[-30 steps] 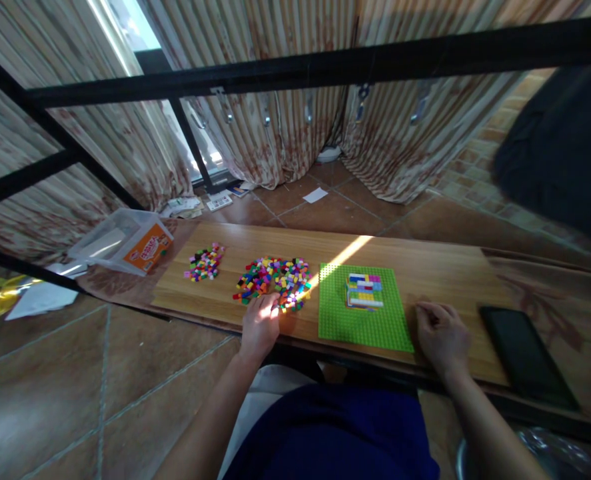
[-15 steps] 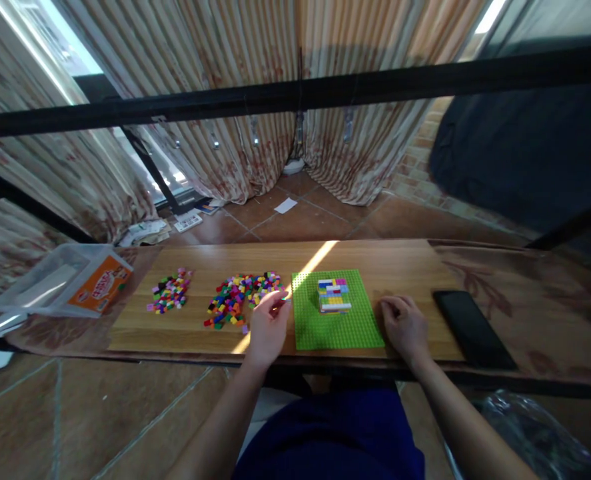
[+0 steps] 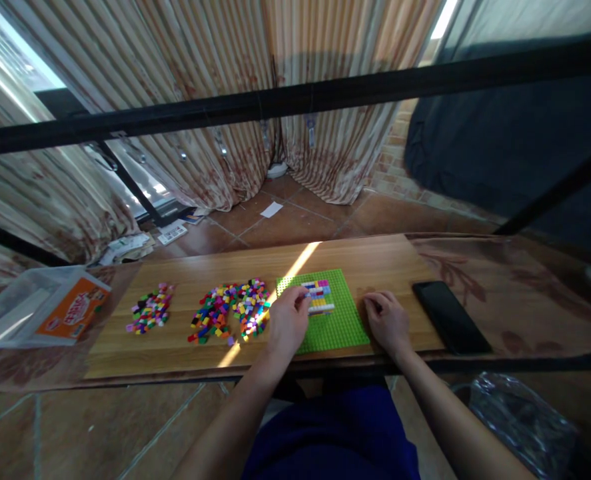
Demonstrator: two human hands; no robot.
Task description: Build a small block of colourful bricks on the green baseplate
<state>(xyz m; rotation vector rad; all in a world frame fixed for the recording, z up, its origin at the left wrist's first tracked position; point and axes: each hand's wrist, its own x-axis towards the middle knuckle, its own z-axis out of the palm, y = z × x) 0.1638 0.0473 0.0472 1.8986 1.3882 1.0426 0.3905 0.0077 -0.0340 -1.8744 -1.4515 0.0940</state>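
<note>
My left hand (image 3: 289, 320) is pinched at the left side of a small block of stacked toy bricks (image 3: 321, 309) in white, yellow, pink and blue. A small light-coloured toy brick seems to be between the fingertips, mostly hidden by them. The stack sits on a green studded baseplate (image 3: 342, 330), partly covered by my hand. Right of the baseplate, my right hand (image 3: 389, 325) rests on the wooden board (image 3: 370, 257) with its fingers curled in; nothing shows in them.
Loose coloured bricks lie in one larger heap (image 3: 215, 313), a heap beside it (image 3: 252, 303) and a smaller pile (image 3: 151, 308) farther left. A clear plastic box (image 3: 12, 317) with an orange label stands at the far left. A black phone (image 3: 450, 317) lies on the right. A dark bar (image 3: 225, 110) crosses beyond the board.
My left hand has moved right, from beside the brick heap to the stack on the baseplate. The view has shifted slightly; my right hand stays curled beside the baseplate.
</note>
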